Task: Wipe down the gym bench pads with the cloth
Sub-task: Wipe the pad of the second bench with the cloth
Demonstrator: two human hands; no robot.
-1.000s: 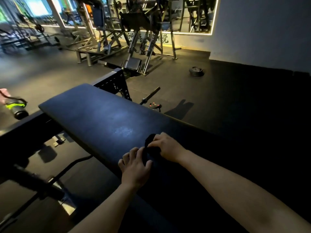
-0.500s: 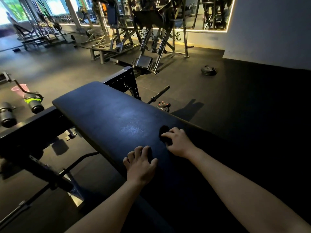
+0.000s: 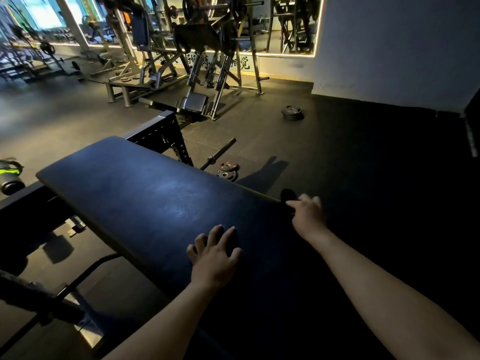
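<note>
pad (image 3: 145, 193) lies lengthwise toward far-left (cloth (image 3: 287, 194) seemingly bunched).

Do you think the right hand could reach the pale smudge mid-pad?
Probably yes: the right hand grips the cloth at the far edge of the bench pad, with only bare padding between it and the smudge.

L hand (image 3: 214, 258) flat, R hand (image 3: 307, 216) curled
</note>
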